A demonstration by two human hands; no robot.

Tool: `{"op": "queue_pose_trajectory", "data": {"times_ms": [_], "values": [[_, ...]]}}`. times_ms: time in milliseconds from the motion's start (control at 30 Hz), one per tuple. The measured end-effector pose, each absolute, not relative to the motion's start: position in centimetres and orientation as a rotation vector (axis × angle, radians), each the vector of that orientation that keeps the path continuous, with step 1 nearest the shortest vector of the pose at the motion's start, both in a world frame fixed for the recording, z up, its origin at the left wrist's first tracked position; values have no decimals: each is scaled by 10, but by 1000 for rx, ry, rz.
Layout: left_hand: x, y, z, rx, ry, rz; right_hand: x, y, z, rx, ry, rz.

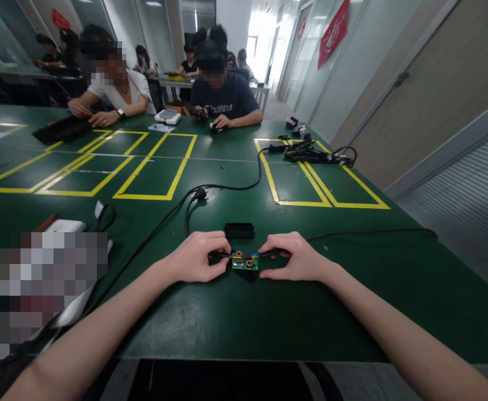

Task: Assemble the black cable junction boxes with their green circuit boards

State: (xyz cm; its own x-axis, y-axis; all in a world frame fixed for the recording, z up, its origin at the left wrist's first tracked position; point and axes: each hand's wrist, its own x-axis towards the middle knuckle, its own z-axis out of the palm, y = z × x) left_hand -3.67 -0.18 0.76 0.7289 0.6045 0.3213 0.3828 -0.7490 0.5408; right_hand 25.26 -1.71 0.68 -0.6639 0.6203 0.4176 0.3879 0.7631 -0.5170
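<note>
A small green circuit board (pixel 245 264) with copper-wound coils lies in front of me, between my hands. Under it shows part of a black piece (pixel 249 276), probably a casing half. My left hand (pixel 200 256) is closed, thumb and index finger pinching the black cable (pixel 218 255) at the board's left end. My right hand (pixel 296 257) is at the right end, thumb and index finger apart, around another black cable (pixel 271 253) whose coloured wires meet the board. Just beyond the board sits a black rectangular casing half (pixel 239 230).
A plug (pixel 200 194) and a long black cord (pixel 227 186) cross the green table (pixel 235 323). Bundled black cables (pixel 311 151) lie far right, among yellow tape outlines (pixel 144 197). A blurred-out item (pixel 43 284) stands left. Two people (pixel 227 94) (pixel 118 92) work across the table.
</note>
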Motion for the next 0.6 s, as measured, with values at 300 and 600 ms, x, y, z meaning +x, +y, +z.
{"op": "queue_pose_trajectory", "data": {"times_ms": [300,600], "values": [[-37,-2,9,2454,753,664,246,-25,2,-805,-2443,513],[-39,1,11,2449,778,626,244,-24,-1,-847,-2451,403]]}}
